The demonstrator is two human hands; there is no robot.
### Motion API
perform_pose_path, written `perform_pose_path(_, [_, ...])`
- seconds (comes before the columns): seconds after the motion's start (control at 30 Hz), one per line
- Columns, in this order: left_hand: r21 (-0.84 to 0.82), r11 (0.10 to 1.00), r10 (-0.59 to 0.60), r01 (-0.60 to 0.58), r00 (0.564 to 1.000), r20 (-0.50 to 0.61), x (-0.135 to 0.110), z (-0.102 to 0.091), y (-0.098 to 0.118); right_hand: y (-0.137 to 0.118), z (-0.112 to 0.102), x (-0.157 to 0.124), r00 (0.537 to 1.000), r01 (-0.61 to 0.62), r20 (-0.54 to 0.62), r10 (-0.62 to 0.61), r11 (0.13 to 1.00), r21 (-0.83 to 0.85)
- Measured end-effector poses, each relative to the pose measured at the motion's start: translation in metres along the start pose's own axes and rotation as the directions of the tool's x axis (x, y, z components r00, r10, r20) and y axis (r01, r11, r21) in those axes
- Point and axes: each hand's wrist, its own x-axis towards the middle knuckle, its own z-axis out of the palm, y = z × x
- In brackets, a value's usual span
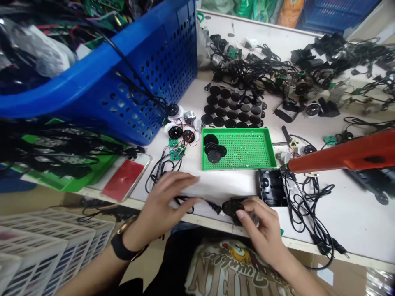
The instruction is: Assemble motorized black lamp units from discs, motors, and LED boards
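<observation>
My right hand point(261, 222) pinches a round black plastic part point(231, 207) at the table's front edge; darker pieces beneath it are partly hidden by my fingers. Beside it lies a black power plug point(216, 207) on its cord. To the left, my left hand point(169, 199) hovers over the table with fingers spread and nothing in them. Behind both hands sits a shallow green tray point(239, 166) with several black discs point(214, 155) and scattered small screws. An open black housing point(272, 188) rests just beyond my right hand, with coiled black cords point(298, 205) next to it.
A large blue basket point(151, 61) full of wires and boards stands at the left. An orange power tool point(333, 154) juts in from the right. Rows of black discs point(220, 112) and tangled cables point(262, 68) lie farther back. A red-backed phone-like object point(123, 181) lies near the left edge.
</observation>
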Motion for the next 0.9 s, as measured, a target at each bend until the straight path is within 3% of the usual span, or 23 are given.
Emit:
perform_pose_path(0.1, [-0.158,0.979,0.146,-0.126,0.981,0.125,-0.005,0.017,0.024,-0.003,0.005,0.000,0.998,-0.040,0.043,0.039,0.999,0.011])
perform_pose_path(0.23, [-0.229,0.959,0.178,-0.166,0.984,0.033,-0.007,0.053,0.051,-0.005,0.004,-0.004,0.995,-0.091,0.032,0.091,0.996,0.005])
perform_pose_path(0.33, [-0.232,0.954,0.197,-0.192,0.980,0.002,-0.003,0.066,0.056,-0.005,-0.003,-0.010,0.992,-0.127,-0.025,0.127,0.992,-0.022])
perform_pose_path(0.47, [-0.282,0.945,0.168,-0.164,0.986,-0.011,-0.001,0.070,0.055,-0.004,-0.011,-0.016,0.993,-0.122,-0.024,0.120,0.989,-0.088])
perform_pose_path(0.53, [-0.317,0.943,0.106,-0.102,0.994,-0.005,-0.004,0.070,0.053,-0.003,-0.018,-0.013,0.985,-0.069,-0.167,0.044,0.987,-0.148])
perform_pose_path(0.57, [-0.330,0.941,0.077,-0.073,0.997,-0.003,-0.005,0.069,0.051,-0.002,-0.023,-0.008,0.947,-0.027,-0.319,-0.033,0.983,-0.183])
perform_pose_path(0.63, [-0.346,0.938,0.035,-0.033,0.999,0.000,-0.010,0.068,0.047,0.002,-0.036,0.008,0.758,0.052,-0.622,-0.194,0.970,-0.239])
perform_pose_path(0.67, [-0.355,0.935,0.024,-0.021,1.000,0.003,-0.012,0.068,0.046,0.005,-0.044,0.018,0.672,0.079,-0.705,-0.226,0.969,-0.235])
perform_pose_path(0.7, [-0.368,0.930,0.014,-0.010,1.000,0.009,-0.015,0.068,0.044,0.008,-0.052,0.030,0.651,0.095,-0.729,-0.211,0.976,-0.197])
perform_pose_path(0.8, [-0.416,0.909,-0.002,0.015,1.000,0.030,-0.020,0.069,0.043,0.017,-0.072,0.068,0.768,0.094,-0.637,-0.068,0.996,0.007])
perform_pose_path(0.9, [-0.446,0.895,-0.006,0.022,0.999,0.036,-0.024,0.071,0.044,0.025,-0.079,0.108,0.779,0.201,-0.619,-0.104,0.976,0.089])
